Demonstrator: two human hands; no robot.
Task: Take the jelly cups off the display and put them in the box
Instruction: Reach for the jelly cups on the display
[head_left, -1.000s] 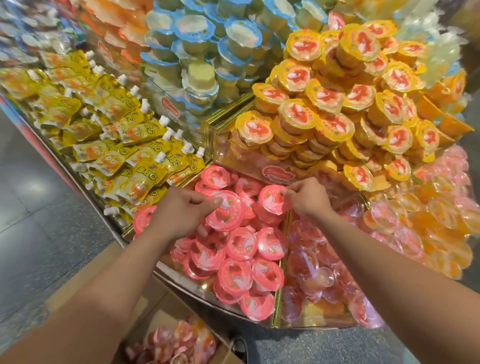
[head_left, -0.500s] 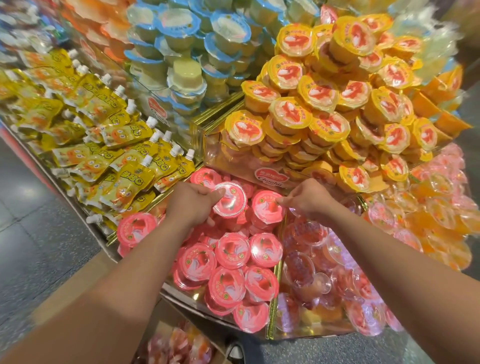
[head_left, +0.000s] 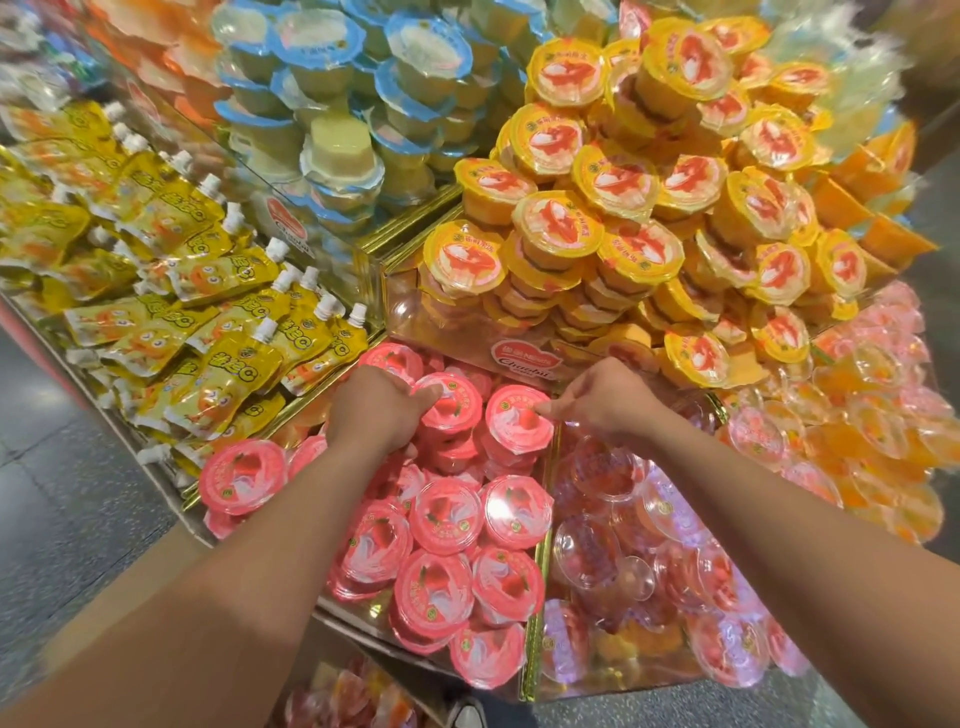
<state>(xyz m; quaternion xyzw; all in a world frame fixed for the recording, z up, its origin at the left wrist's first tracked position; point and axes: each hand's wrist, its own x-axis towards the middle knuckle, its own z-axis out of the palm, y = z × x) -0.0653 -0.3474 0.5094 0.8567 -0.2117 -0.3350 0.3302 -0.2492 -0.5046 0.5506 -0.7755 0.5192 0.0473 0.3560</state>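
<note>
**Both hands on pink cups: the pick-up step**

Your left hand grips a pink jelly cup near the back edge of the pink tray, thumb across its lid. Your right hand pinches the rim of the neighbouring cup. Both cups sit on the pile. Next, lift them clear and lower them into the box, which seems to lie below the tray's front edge, barely in view.

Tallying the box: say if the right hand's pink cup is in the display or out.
In: pink cup rests among others in the display, right hand pinching it.
</note>
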